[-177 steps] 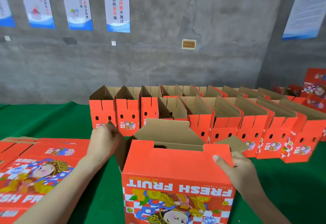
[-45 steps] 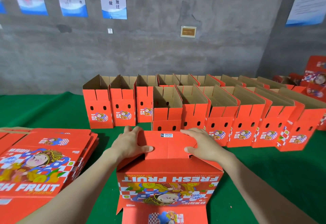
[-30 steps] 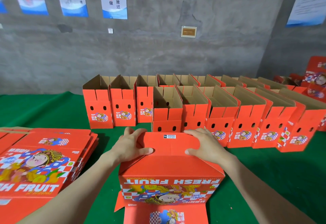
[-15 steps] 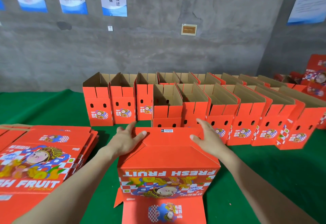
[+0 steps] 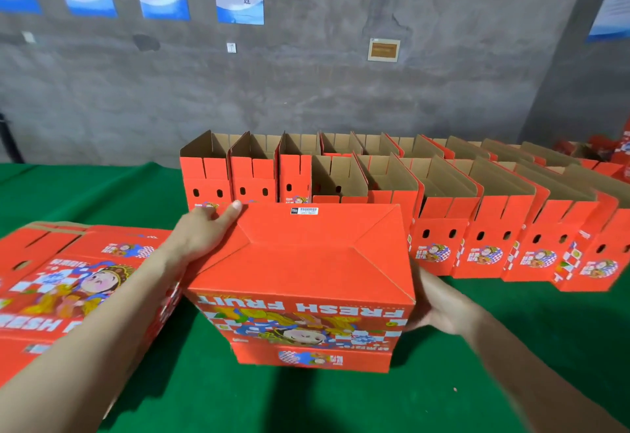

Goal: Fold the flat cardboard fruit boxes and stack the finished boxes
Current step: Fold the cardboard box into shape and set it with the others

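Note:
An orange fruit box (image 5: 306, 262) printed "FRESH FRUIT" stands upside down in front of me, its folded bottom flaps facing up. My left hand (image 5: 204, 231) lies against its upper left edge with the index finger stretched to the far corner. My right hand (image 5: 439, 303) presses flat on its right side, the fingertips partly hidden by the box. A stack of flat unfolded boxes (image 5: 68, 279) lies to the left. Several folded open-topped boxes (image 5: 443, 221) stand in rows behind.
A green cloth (image 5: 306, 398) covers the table. A grey concrete wall (image 5: 306, 91) with posters rises behind the rows. More orange boxes (image 5: 613, 153) sit at the far right.
Both hands left the top flaps and went to the box's sides. The box now sits closer and higher in view, tilted slightly.

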Demonstrator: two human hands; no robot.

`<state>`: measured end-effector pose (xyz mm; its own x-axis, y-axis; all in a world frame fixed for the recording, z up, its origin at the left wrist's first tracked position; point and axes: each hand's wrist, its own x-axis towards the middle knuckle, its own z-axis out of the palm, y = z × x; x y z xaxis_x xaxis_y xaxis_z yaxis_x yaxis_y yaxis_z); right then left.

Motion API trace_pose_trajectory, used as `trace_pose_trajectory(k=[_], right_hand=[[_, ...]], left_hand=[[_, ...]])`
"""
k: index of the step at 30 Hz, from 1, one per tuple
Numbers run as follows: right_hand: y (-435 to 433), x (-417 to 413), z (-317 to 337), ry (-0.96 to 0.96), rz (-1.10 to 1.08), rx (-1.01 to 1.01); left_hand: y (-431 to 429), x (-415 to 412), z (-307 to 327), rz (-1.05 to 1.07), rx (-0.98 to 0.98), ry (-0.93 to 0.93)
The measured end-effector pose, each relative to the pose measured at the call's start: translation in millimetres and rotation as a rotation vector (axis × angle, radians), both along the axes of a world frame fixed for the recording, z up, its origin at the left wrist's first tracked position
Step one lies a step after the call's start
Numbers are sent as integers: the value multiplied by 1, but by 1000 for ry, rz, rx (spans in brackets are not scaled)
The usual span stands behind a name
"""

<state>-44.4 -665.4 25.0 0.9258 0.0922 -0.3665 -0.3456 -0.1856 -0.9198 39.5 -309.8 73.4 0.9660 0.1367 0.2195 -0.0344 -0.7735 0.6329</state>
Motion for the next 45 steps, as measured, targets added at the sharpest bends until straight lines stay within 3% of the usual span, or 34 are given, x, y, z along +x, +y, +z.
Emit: trace_pose_trajectory(k=[4, 7, 11, 13, 15, 18, 20, 23, 26, 29, 31, 35, 39, 45], right_hand=[[-1, -4, 10, 28, 23, 309], [8, -10, 14, -48, 47, 451], [29, -21, 28, -267, 9, 227], [40, -27, 36, -390, -61, 78], [51, -34, 40, -569, -101, -160], [73, -46, 34, -817, -49, -464], [86, -49, 24, -915, -14, -558], [103, -52, 13, -918, 6, -638], [118, -59, 6, -905, 52, -737], [130, -74, -5, -907, 118, -773], [138, -84, -10, -935, 176, -786], [157, -88, -23, -1003, 306, -865], [172, -81, -44, -1055, 285, -1102], [177, -65, -89, -1006, 295, -1177]], left_hand=[[15, -6, 15, -27, -80, -202], [25, -9, 9, -37, -353, -223], [33, -8, -7, -50, -768, 3], [39, -7, -19, -35, -856, 52], [44, -9, -34, -15, -765, 28], [39, -16, -46, 98, -161, -81], [26, -23, -48, 72, -11, -134], [3, -33, -47, -56, -76, -131], [-13, -41, -44, -87, -260, -67], [-16, -48, -29, -100, -331, -216], [-12, -48, -18, -92, -395, -206], [-8, -54, -3, -115, -501, -73], [-2, -60, -7, -195, -621, 52], [10, -72, -32, -148, -653, 464]])
